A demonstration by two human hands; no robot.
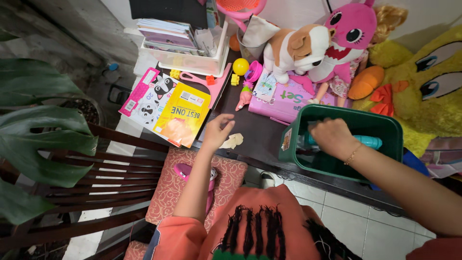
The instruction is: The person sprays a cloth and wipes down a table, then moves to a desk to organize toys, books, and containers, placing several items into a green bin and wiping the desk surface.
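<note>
Yellow flat pkg (185, 115) on dark table, just ahead of my left hand (216, 131), small white barcode label at its far edge. Pink-and-white panda-print pkg (147, 98) beside it, partly under it. Pink box (284, 98) further right, under the plush toys. Small sticker (286, 139) on green bin's side.

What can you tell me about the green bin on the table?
The green bin is a dark green, rectangular container that looks like plastic, with a rolled rim and open top. It stands upright at the near edge of the dark table, at the right. A small label sits on its left outer wall. The right hand reaches inside, over a teal tube-shaped thing lying in it. A pink box lies just behind its far left corner.
</note>
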